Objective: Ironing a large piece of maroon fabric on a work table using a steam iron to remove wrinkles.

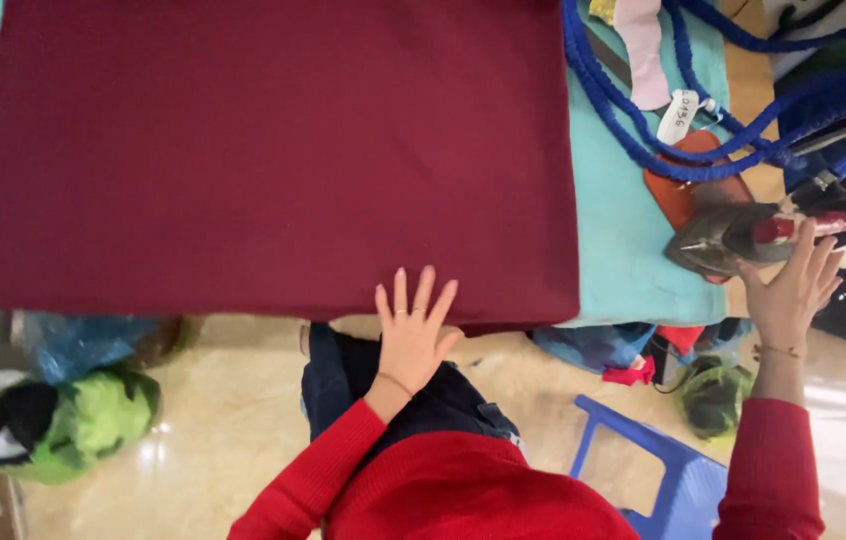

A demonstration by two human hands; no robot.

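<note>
Left hand (411, 335) on maroon cloth (273, 150)

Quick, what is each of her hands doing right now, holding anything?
Left hand: open, fingers spread flat on the edge of the maroon cloth, holding nothing.
Right hand: open, fingers reaching up at the iron; no grip visible.

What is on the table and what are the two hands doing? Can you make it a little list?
table cover: turquoise
cloth: dark red, lying flat
left hand: flat on the cloth's near edge
right hand: open, at the iron
iron: at the table's right end
cord: blue, looped above the iron
stool: blue plastic, on the floor
</note>
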